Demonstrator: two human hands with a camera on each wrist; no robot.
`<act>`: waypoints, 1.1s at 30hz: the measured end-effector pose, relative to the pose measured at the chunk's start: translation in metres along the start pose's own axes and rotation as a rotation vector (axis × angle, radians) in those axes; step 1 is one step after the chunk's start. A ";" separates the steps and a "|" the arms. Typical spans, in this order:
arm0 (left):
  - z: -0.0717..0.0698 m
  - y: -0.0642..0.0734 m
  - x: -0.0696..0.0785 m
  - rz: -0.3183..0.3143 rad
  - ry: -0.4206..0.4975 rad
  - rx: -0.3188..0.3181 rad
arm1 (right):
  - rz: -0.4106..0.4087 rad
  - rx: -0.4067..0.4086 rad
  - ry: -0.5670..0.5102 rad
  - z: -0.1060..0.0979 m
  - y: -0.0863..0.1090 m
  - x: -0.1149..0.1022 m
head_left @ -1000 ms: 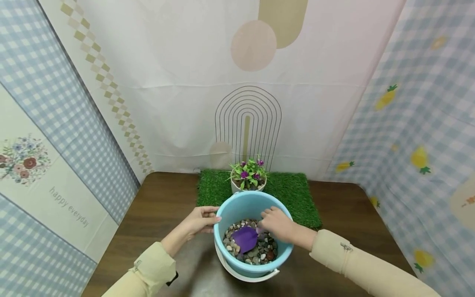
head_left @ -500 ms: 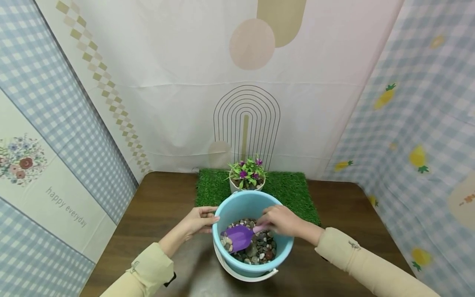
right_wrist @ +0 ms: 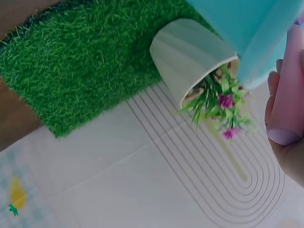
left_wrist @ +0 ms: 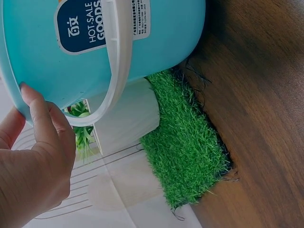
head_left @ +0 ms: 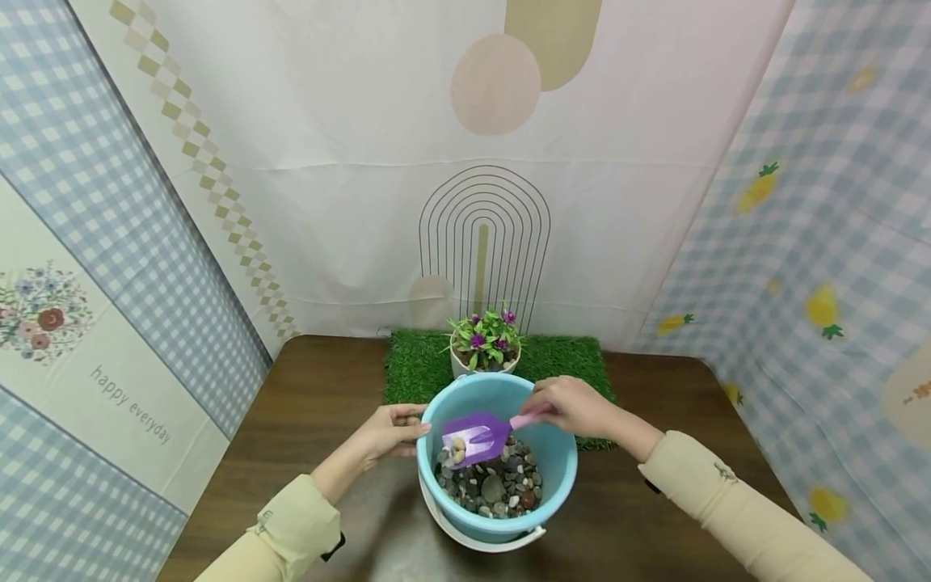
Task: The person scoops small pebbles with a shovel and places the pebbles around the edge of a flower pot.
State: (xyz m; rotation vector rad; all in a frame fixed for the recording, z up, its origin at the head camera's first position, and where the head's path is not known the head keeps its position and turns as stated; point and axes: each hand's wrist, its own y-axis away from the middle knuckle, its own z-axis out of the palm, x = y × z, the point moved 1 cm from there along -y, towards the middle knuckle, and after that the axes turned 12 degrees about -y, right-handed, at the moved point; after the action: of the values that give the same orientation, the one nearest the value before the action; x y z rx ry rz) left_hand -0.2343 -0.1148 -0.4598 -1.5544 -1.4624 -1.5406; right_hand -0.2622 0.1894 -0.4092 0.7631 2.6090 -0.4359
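A light blue bucket [head_left: 560,465] with pebbles [head_left: 502,489] in its bottom stands on the table. My left hand [head_left: 389,435] pinches the bucket's left rim between thumb and fingers; the left wrist view shows this grip [left_wrist: 40,128] beside the white bail handle [left_wrist: 116,61]. My right hand [head_left: 575,404] grips the pink handle of a purple shovel [head_left: 489,436], at the bucket's right rim. Several pale pebbles lie on the shovel's blade, which hangs over the others inside the bucket. The right wrist view shows only the pink handle [right_wrist: 289,90] and part of the hand.
Behind the bucket a white flowerpot [head_left: 465,368] holds a green plant with purple flowers [head_left: 487,339]. It stands on a green artificial grass mat [head_left: 567,364]. The brown wooden table [head_left: 320,380] runs up to a white cloth backdrop [head_left: 349,242].
My right hand has moved up and to the right, lifting the shovel from among the pebbles with some on its blade. My left hand stays on the rim.
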 end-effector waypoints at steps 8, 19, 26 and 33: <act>-0.001 0.000 -0.001 0.011 0.001 -0.012 | 0.060 -0.004 -0.023 -0.015 0.004 0.004; -0.001 -0.001 -0.001 0.014 0.010 -0.017 | 0.127 0.060 -0.068 -0.039 0.014 0.012; -0.002 -0.001 -0.001 0.014 0.006 -0.011 | 0.178 0.119 -0.045 -0.052 0.022 0.024; -0.001 -0.001 -0.001 0.019 0.002 -0.015 | 0.294 0.128 -0.060 -0.060 0.030 0.036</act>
State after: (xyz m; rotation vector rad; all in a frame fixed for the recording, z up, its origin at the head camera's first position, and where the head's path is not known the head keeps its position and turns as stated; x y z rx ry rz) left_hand -0.2356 -0.1160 -0.4603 -1.5701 -1.4345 -1.5451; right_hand -0.2900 0.2529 -0.3783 1.1380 2.3796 -0.5303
